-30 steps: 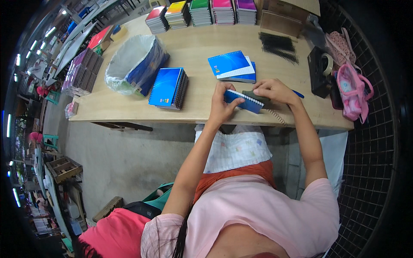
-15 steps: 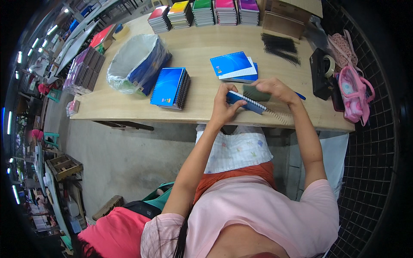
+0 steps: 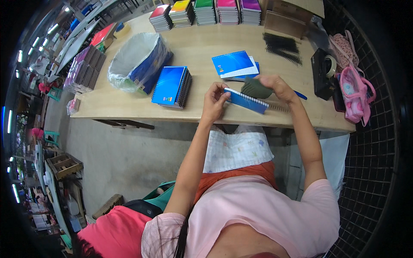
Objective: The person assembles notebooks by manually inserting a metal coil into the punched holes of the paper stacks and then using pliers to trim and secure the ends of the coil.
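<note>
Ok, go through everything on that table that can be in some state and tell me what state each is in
Left hand: fingers pinching the blue notebook's end.
Right hand: gripping a dark green pad.
Blue notebook: closed, held at the table edge, spiral wire sticking out.
Stack of blue notebooks: closed, piled.
Plastic bag: open, notebooks inside.
Black spiral coils: loose, unused.
Coloured notebook stacks: closed, in a row.

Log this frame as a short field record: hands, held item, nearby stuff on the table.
left hand: grips the left end of a blue spiral notebook near the table's front edge
right hand: presses a dark green cloth-like pad against the notebook's top
table: light wood
left of hands: stack of blue notebooks; plastic-wrapped bundle
behind hands: loose blue covers; black spiral coils
far edge: coloured notebook stacks
right edge: pink bag
</note>
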`<control>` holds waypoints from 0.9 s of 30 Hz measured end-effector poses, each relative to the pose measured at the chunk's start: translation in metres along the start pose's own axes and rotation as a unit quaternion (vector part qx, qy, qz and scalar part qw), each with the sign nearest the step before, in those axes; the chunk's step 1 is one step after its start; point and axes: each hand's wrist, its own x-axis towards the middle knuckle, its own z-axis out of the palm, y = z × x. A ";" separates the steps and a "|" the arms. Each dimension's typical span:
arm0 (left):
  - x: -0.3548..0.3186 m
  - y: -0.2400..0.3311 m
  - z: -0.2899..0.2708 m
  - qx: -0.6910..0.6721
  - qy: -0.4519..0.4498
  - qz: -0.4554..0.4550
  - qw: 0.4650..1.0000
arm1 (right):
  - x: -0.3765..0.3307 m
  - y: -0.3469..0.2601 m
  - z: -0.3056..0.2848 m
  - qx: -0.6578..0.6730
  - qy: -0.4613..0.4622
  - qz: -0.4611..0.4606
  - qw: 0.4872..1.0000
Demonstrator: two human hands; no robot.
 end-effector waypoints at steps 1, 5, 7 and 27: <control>0.001 -0.002 -0.001 0.017 -0.008 0.003 1.000 | 0.004 0.006 -0.004 -0.192 -0.034 -0.015 0.981; -0.002 0.000 0.001 0.027 -0.014 -0.002 1.000 | 0.006 0.007 -0.015 -0.246 -0.057 -0.001 0.968; 0.001 0.002 -0.003 0.034 -0.011 0.001 0.999 | 0.004 0.003 -0.013 0.014 -0.061 0.000 0.998; 0.003 0.000 -0.007 -0.041 -0.022 -0.030 0.998 | 0.026 0.018 0.007 -0.309 -0.039 0.032 0.950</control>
